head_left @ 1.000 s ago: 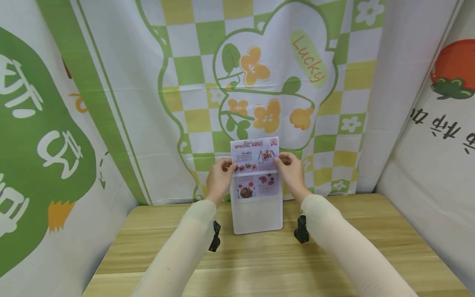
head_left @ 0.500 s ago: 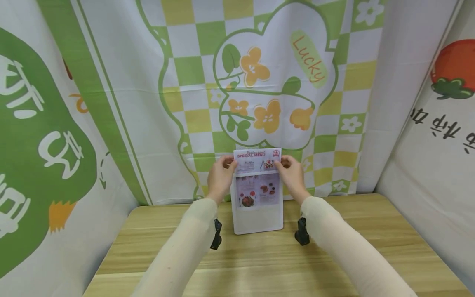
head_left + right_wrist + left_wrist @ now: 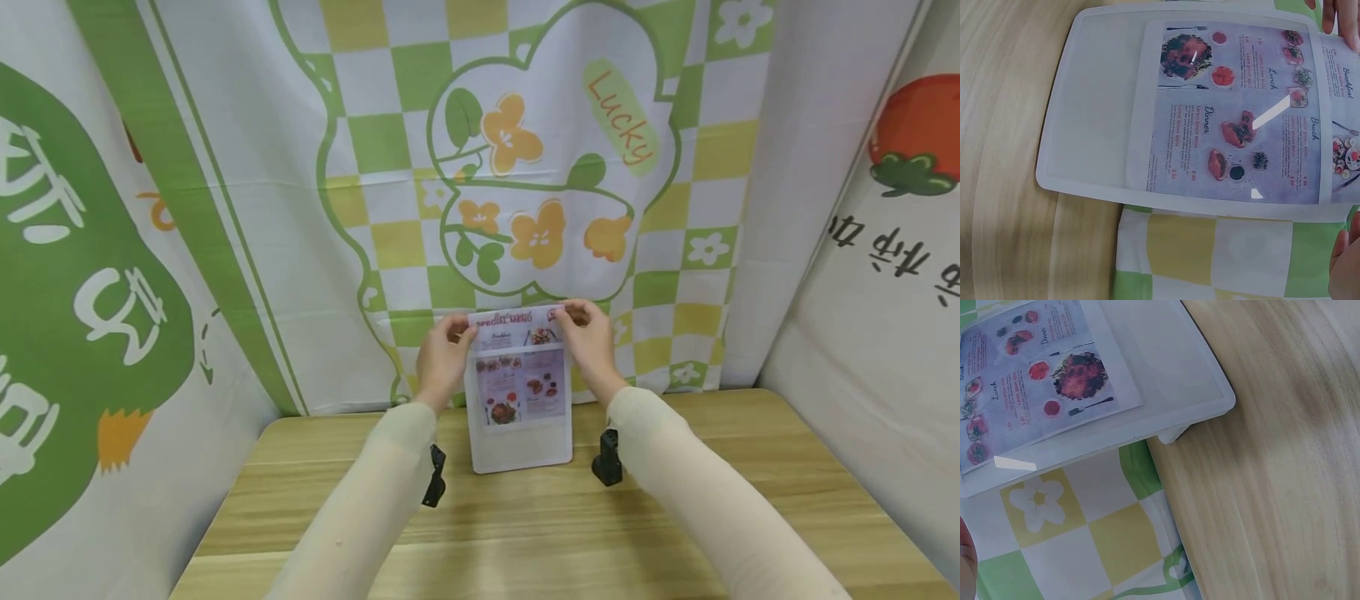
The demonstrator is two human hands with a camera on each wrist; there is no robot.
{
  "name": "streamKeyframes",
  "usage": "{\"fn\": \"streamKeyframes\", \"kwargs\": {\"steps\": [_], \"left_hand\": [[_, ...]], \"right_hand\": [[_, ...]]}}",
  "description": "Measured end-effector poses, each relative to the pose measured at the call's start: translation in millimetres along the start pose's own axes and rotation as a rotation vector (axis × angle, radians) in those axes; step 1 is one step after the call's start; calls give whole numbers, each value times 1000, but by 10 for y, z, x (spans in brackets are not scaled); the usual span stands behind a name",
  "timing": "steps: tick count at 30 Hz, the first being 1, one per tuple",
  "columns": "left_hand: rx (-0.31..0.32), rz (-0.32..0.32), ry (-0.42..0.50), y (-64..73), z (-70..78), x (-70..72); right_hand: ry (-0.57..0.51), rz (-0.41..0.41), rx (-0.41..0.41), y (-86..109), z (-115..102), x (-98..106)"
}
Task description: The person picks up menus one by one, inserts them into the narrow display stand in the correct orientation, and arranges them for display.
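A printed restaurant menu sheet [image 3: 521, 387] is partly inside a white-rimmed, clear-fronted sign holder [image 3: 521, 450] that stands on the table. Its top strip sticks out above the holder's upper edge. With thumb and fingers, my left hand [image 3: 444, 358] pinches the sheet's left edge near the top. My right hand [image 3: 591, 346] pinches the upper right corner. Behind the clear front in the right wrist view, the menu [image 3: 1241, 125] stops short of the holder's bottom [image 3: 1097, 94]. Only a sliver of the left hand [image 3: 966, 562] shows in the left wrist view.
The wooden table [image 3: 525, 533] extends toward me and to both sides. Right behind the holder hangs a green, yellow and white checked curtain [image 3: 405, 250]. Printed cloth walls [image 3: 97, 292] flank the table. A small black device [image 3: 609, 458] sits at each wrist.
The menu has slid down into the holder, so less of it sticks out. My right hand has shifted up to the sheet's corner; the left hand stays about level. The holder has not moved.
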State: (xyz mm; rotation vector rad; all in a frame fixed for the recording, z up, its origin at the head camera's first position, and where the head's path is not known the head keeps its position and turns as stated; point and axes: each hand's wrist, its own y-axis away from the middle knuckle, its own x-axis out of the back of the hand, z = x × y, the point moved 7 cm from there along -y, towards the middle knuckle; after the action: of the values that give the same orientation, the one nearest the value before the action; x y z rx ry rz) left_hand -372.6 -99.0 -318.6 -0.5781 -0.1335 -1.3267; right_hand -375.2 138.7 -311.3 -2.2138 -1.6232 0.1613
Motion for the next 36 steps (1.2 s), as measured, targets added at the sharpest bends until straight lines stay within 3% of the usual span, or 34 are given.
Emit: {"fn": "streamKeyframes", "kwargs": {"steps": [9,16,23,36], "left_hand": [[-48,-11,17,18,50,-44],[-35,-33,-38,95,-48,-85],[-65,-21,-113,136,-105,-80],[-99,-16,-141,198,-226,-65]], "right_hand": [[46,-32,-16,85,124,0],[70,-21,9,158,224,5],[104,10,23,231,323,14],[105,-8,19,287,429,-36]]}}
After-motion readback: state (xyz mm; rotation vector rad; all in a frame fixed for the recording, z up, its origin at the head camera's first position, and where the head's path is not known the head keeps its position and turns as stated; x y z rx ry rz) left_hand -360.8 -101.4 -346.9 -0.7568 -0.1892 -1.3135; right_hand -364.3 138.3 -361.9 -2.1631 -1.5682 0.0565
